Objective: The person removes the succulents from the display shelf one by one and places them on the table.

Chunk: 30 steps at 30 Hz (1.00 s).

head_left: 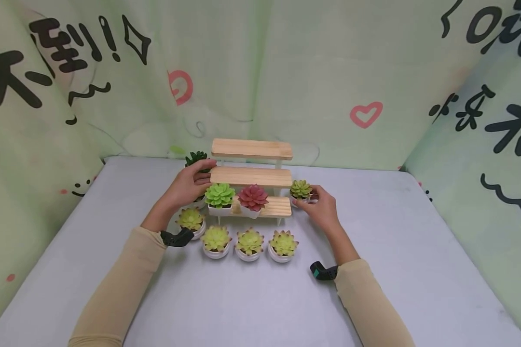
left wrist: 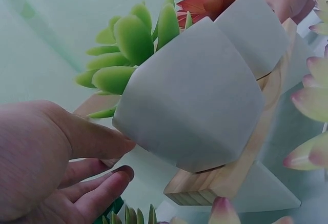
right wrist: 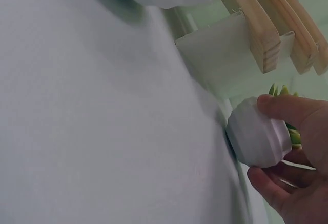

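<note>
A three-tier wooden plant stand (head_left: 252, 177) stands at the back of the table. Its lowest shelf carries a bright green succulent (head_left: 219, 195) and a red succulent (head_left: 253, 196), both in white pots. My left hand (head_left: 185, 185) is at the stand's left end, fingers loosely bent. In the left wrist view its thumb lies by the lower corner of the green succulent's faceted pot (left wrist: 189, 96); whether it touches cannot be told. At the stand's right side, my right hand (head_left: 323, 209) pinches a small potted succulent (head_left: 301, 189) by its ribbed white pot (right wrist: 256, 131), low by the tabletop.
Three yellow-green succulents (head_left: 249, 243) in round white pots line up before the stand. Another succulent (head_left: 191, 220) sits near the left wrist, and a dark green plant (head_left: 196, 158) is behind the left hand. A printed curtain (head_left: 312, 96) hangs behind the table (head_left: 226, 299).
</note>
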Available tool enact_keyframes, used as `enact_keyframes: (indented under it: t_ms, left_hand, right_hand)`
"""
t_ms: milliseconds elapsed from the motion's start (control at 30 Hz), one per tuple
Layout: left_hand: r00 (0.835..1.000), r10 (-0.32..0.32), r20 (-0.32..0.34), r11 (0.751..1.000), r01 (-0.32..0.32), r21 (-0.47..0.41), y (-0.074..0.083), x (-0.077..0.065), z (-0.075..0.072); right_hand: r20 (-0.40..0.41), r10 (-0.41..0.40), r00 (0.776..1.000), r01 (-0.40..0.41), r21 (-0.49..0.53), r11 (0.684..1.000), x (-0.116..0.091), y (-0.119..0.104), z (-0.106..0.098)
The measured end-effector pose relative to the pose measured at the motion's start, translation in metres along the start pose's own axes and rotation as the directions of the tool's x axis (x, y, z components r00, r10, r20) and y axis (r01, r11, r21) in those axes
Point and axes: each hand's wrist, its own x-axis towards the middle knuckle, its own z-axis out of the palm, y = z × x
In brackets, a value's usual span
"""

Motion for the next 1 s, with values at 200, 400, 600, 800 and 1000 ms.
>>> enact_keyframes:
  t_ms: [200,400,600,800,1000]
  left_hand:
    - [1.000,-0.017,0.003,1.000,0.017,-0.013,0.000,0.000,-0.001]
    - [1.000,-0.027,0.001,1.000,0.027,-0.014,0.000,-0.001,0.000]
    - [1.000,-0.015,0.001,1.000,0.015,-0.002,0.000,0.000,0.000]
    - [1.000,-0.021,-0.003,0.999,0.021,0.024,-0.002,0.000,0.002]
    - [1.000,-0.020,-0.006,0.999,0.020,0.031,0.000,0.000,0.003]
  right_hand:
    - [0.019,0.024,1.000,-0.024,-0.002,1.000,0.008,-0.002,0.002]
    - [0.041,0.019,0.999,-0.019,-0.017,1.000,0.016,-0.001,0.004]
    - [0.046,0.019,0.999,-0.020,0.001,1.000,0.022,-0.003,0.005]
    - [0.045,0.030,0.999,-0.031,0.014,0.999,0.026,-0.004,0.006]
    - [0.038,0.022,0.999,-0.023,0.025,0.999,0.032,-0.002,0.006]
